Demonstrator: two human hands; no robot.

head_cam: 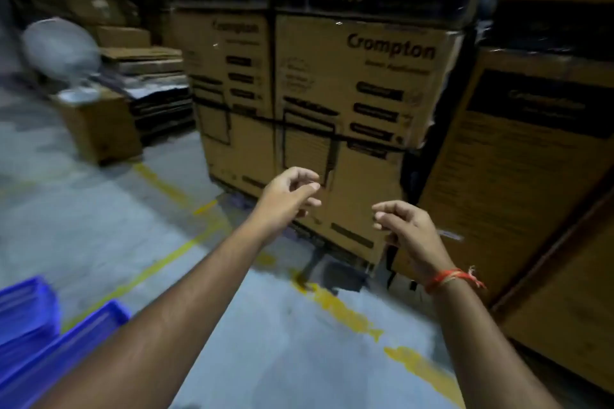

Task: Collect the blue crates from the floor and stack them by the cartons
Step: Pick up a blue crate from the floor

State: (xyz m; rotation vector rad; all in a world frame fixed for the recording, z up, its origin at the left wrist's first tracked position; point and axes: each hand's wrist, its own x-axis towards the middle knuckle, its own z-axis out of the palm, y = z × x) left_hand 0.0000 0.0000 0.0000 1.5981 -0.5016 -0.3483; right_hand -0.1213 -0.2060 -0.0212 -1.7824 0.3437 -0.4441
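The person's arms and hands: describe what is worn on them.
Both forearms are bare, with no sleeves in view and no gloves on the left hand or the right hand. The right wrist carries an orange-red thread band with loose knotted ends sticking out. No watch or ring can be made out; the picture is somewhat blurred.

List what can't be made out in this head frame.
- blue crates: cut off by the left edge, partly behind the left forearm; count unclear.
- grey round object: motion blur, unidentifiable.
- small print on cartons: blurred.
- left hand, right hand: empty, loosely curled.
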